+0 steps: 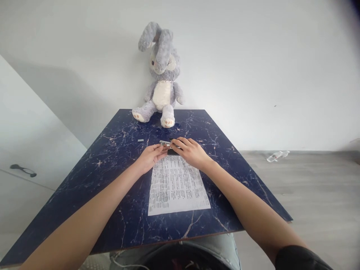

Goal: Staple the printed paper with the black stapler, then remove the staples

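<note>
Both of my hands meet at a small stapler (166,144) with a metal top and black body, held just above the far edge of a printed sheet of paper (176,185). My left hand (149,158) pinches its left end with the fingertips. My right hand (190,151) covers the stapler's right part from above. A small grey block (140,140), perhaps a strip of staples, lies on the table left of the stapler.
The dark blue marbled table (112,180) stands against a white wall. A grey plush rabbit (161,78) sits at its far edge. A white cabinet with a dark handle (23,170) is at the left. A plastic bottle (277,155) lies on the floor at right.
</note>
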### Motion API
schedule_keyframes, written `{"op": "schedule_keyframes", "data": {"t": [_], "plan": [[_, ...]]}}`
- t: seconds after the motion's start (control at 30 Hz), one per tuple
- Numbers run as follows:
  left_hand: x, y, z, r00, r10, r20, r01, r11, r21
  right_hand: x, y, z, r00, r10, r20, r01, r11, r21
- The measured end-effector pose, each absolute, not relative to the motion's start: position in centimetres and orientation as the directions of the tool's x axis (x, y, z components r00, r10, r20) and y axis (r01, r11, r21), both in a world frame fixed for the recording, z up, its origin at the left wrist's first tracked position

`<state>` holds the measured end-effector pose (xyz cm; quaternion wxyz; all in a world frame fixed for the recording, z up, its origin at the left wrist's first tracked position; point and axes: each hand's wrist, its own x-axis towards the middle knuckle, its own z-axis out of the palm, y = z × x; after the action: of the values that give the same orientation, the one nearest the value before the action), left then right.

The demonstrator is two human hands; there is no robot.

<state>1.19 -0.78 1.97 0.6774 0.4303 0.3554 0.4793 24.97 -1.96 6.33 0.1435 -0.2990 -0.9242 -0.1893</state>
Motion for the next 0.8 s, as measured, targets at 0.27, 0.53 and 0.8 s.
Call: {"op": "schedule_keyframes", "data": {"t": [0.27,0.53,0.8], "plan": [[0.6,-0.8,1.8,0.021,0.966,0.256,0.051,-0.257,0.965,25.5,-0.5,5.5,-0.424,0.834,0.352,0.667,0.551,-0.502],[0.5,-2.8,3.1,0.362,0.62,0.696,0.74,-0.645,0.189,25.3,-0.5,5.1,-0.538,0.766,0.352,0.487,0.623,-0.611],[0.7,-2.9,2.9,0.531,0.462,0.71,0.678,-0.734,-0.03,24.0,-2.1,6.2,-0.577,0.463,0.673,0.131,0.866,-0.483]]}}
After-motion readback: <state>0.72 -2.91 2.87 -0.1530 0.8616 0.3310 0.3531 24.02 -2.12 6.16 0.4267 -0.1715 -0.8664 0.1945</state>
